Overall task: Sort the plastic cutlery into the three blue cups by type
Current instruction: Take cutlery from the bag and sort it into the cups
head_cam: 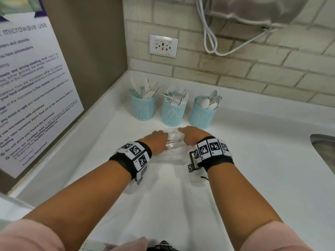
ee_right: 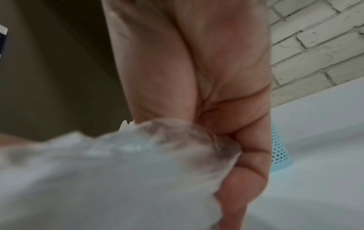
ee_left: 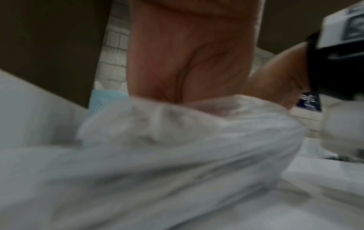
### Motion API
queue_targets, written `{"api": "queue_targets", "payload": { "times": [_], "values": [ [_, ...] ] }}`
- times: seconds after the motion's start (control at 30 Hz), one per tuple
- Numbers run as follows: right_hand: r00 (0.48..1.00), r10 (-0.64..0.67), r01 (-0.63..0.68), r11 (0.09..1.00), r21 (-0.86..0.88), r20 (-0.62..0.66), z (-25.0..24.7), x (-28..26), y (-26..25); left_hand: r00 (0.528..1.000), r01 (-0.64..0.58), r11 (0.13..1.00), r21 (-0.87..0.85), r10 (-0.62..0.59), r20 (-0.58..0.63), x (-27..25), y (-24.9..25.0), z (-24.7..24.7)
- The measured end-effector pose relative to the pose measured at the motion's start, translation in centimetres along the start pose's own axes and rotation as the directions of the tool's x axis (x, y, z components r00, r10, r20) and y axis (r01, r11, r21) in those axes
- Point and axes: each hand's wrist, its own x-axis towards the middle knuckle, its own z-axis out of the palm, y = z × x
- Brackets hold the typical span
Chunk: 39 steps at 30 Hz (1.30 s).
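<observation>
Three blue mesh cups stand in a row at the back of the white counter [head_cam: 253, 160]. The left cup [head_cam: 144, 109] holds knives, the middle cup [head_cam: 173, 115] forks, the right cup [head_cam: 202, 115] spoons. Just in front of them lies a clear plastic bag [head_cam: 174, 150] with something white inside near its top. My left hand [head_cam: 157, 142] grips the bag's left side and my right hand [head_cam: 192, 137] its right side. In the right wrist view the fingers [ee_right: 248, 155] curl on the bag [ee_right: 118, 171]. The left wrist view shows the bag [ee_left: 177, 155] bunched below the palm; the fingers are hidden.
A steel sink [head_cam: 324, 151] cuts into the counter at the right edge. A wall outlet [head_cam: 163, 45] and a hanging white cord [head_cam: 210, 33] are on the brick wall behind. A microwave notice [head_cam: 27, 87] covers the left wall.
</observation>
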Motion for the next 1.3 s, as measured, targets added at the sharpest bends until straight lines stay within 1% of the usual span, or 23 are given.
{"api": "queue_targets", "payload": {
  "times": [0.1,0.2,0.23,0.3,0.4,0.43,0.47,0.5,0.53,0.57,0.6,0.63,0.67,0.73,0.8,0.87,0.9,0.97,1.0,1.03,1.1,1.2,1.3],
  "values": [
    [0.998,0.019,-0.016,0.998,0.065,-0.056,0.7,0.4,0.4,0.990,0.031,0.995,-0.098,-0.044,-0.136,0.2,-0.5,0.2],
    [0.976,0.085,-0.042,0.977,0.209,-0.200,1.6,1.5,1.0,0.945,0.132,0.986,-0.099,-0.155,-0.286,0.2,-1.1,0.2],
    [0.964,0.107,-0.041,0.964,0.262,-0.244,1.8,1.8,1.1,0.931,0.194,0.977,-0.087,-0.211,-0.297,0.1,-1.4,0.2],
    [0.935,0.141,-0.020,0.937,0.349,-0.326,2.2,2.3,1.5,0.918,0.300,0.948,-0.108,-0.317,-0.236,0.0,-1.9,0.0],
    [0.906,0.178,0.052,0.853,0.519,-0.384,2.6,2.5,2.0,0.912,0.329,0.899,-0.289,-0.382,-0.152,-0.1,-2.9,-0.4],
    [0.922,0.159,0.104,0.777,0.621,-0.353,2.7,2.7,2.4,0.901,0.324,0.870,-0.371,-0.404,-0.161,0.2,-3.2,-0.4],
    [0.946,0.110,0.171,0.629,0.759,-0.304,2.8,2.9,2.7,0.891,0.335,0.818,-0.467,-0.437,-0.126,0.2,-3.2,-0.7],
    [0.961,0.076,0.206,0.438,0.875,-0.264,3.1,3.0,3.0,0.879,0.345,0.742,-0.574,-0.471,-0.080,0.4,-3.3,-0.7],
    [0.972,0.079,0.190,0.295,0.937,-0.222,3.2,3.0,3.1,0.874,0.351,0.681,-0.642,-0.485,-0.036,0.3,-3.1,-0.8],
    [0.977,0.122,0.142,0.245,0.959,-0.176,3.1,2.9,3.2,0.861,0.333,0.573,-0.749,-0.508,-0.006,0.7,-3.2,-0.7],
    [0.968,0.198,0.095,0.284,0.954,-0.155,3.3,2.8,3.3,0.871,0.296,0.522,-0.800,-0.492,0.001,0.6,-3.2,-0.8],
    [0.955,0.258,0.045,0.367,0.929,-0.149,3.3,2.5,3.1,0.861,0.246,0.468,-0.849,-0.508,-0.031,0.8,-3.6,-0.3],
    [0.941,0.288,0.033,0.447,0.894,-0.178,3.5,2.4,3.0,0.842,0.254,0.444,-0.859,-0.539,-0.030,0.9,-3.8,0.0],
    [0.938,0.287,-0.047,0.666,0.745,-0.197,3.4,2.4,2.8,0.854,0.263,0.543,-0.797,-0.516,-0.070,0.2,-4.2,0.2],
    [0.923,0.342,-0.172,0.777,0.606,-0.176,3.0,2.3,3.2,0.869,0.317,0.661,-0.680,-0.490,-0.072,-1.2,-4.5,-0.3],
    [0.931,0.333,-0.198,0.804,0.560,-0.149,2.4,1.0,3.5,0.870,0.410,0.763,-0.500,-0.492,-0.037,-2.4,-5.2,-1.0],
    [0.933,0.336,-0.212,0.803,0.558,-0.129,2.0,0.5,3.7,0.872,0.439,0.778,-0.449,-0.490,0.003,-2.9,-5.4,-1.3],
    [0.934,0.352,-0.265,0.800,0.538,-0.064,1.4,-0.3,3.4,0.876,0.457,0.725,-0.515,-0.469,0.117,-3.1,-5.8,-1.6],
    [0.936,0.349,-0.267,0.785,0.560,-0.043,1.2,-0.5,3.1,0.872,0.452,0.638,-0.624,-0.464,0.157,-3.2,-5.8,-1.6],
    [0.935,0.355,-0.266,0.748,0.609,-0.027,1.1,-0.6,3.0,0.864,0.439,0.515,-0.736,-0.466,0.189,-3.3,-5.5,-1.6],
    [0.926,0.376,-0.237,0.530,0.814,0.025,1.3,-1.0,2.8,0.848,0.385,0.239,-0.891,-0.472,0.240,-3.6,-5.2,-1.3],
    [0.935,0.324,-0.169,0.049,0.984,0.145,2.2,-2.0,2.9,0.857,0.269,-0.174,-0.947,-0.406,0.317,-3.9,-5.5,-0.8],
    [0.937,0.228,-0.164,-0.378,0.911,0.264,3.4,-2.3,3.6,0.856,0.190,-0.426,-0.884,-0.369,0.362,-4.0,-6.3,-0.1]
  ]
}}
